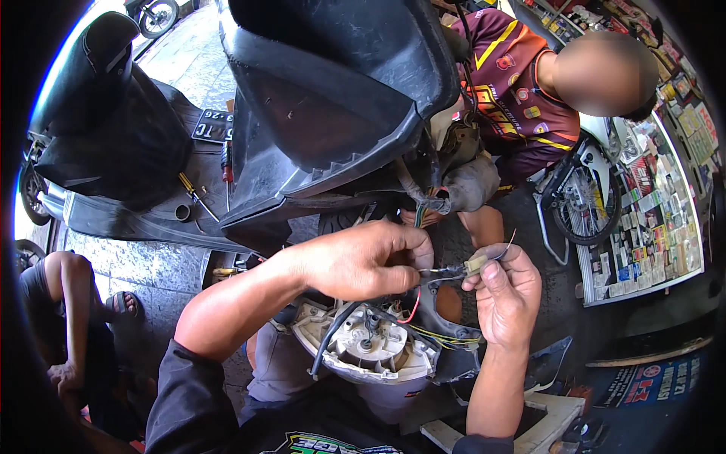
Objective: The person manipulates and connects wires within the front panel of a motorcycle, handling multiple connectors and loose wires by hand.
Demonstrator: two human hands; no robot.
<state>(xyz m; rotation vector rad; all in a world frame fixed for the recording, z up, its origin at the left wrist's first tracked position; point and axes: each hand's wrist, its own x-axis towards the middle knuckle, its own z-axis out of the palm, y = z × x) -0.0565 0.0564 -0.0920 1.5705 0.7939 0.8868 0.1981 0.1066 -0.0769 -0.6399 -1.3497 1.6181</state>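
Cream-coloured, block-shaped plastic connector (pixel 476 263): held in front of the person, pinched between the closed thumb and fingers of the right hand (pixel 505 291). Thin dark wires (pixel 451 273) are spanned from it to the left hand (pixel 374 261), where they are gripped by curled, drawn-together fingers; exact contact is partly hidden. Off-white moulded-plastic lamp housing (pixel 370 349): seen below the hands. Black plastic scooter panel (pixel 325 113): seen beyond them. Yellow-handled metal screwdriver (pixel 187 182): laid on the dark scooter footboard (pixel 155 219).

The left hand (pixel 370 262) covers part of the wires (pixel 448 271); the co-worker's head (pixel 605 74) is blurred; the packets (pixel 648 203) are too small to identify.
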